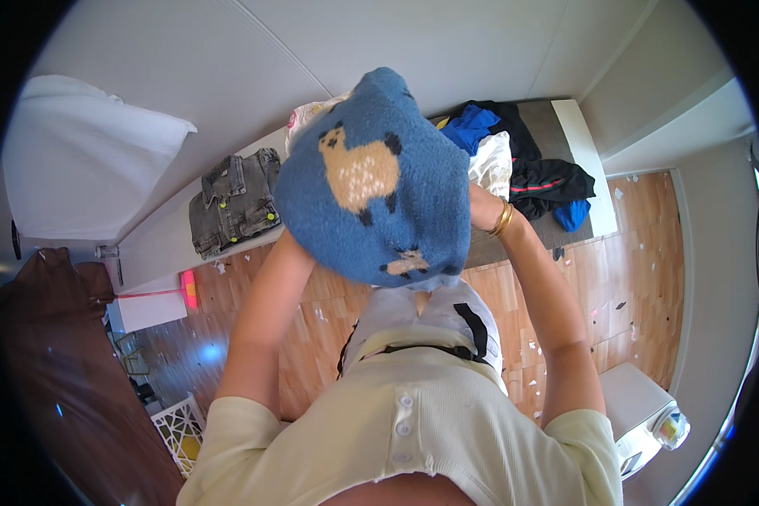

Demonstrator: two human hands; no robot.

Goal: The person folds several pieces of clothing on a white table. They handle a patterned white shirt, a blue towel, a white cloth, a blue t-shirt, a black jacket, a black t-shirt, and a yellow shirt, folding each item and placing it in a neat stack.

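A blue knitted garment (424, 190) with tan animal figures is held up before me, above a long low bench. My left hand is hidden behind or inside its lower left part; only the forearm shows. At the garment's right edge my right hand (482, 207), with gold bangles at the wrist, goes in under the knit, its fingers covered. A folded grey denim jacket (237, 202) lies on the bench to the left. White cloth with pink marks (300, 118) shows behind the garment. To the right lie a blue cloth (471, 128), a white cloth (493, 166) and black clothing with a red stripe (544, 185).
The white bench (585, 167) runs along the wall. Small scraps lie on the wood-look floor (632, 265). A white cloth (88, 158) hangs at left, above brown fabric (50, 379). A white openwork basket (178, 430) stands lower left, a pale cabinet (639, 395) lower right.
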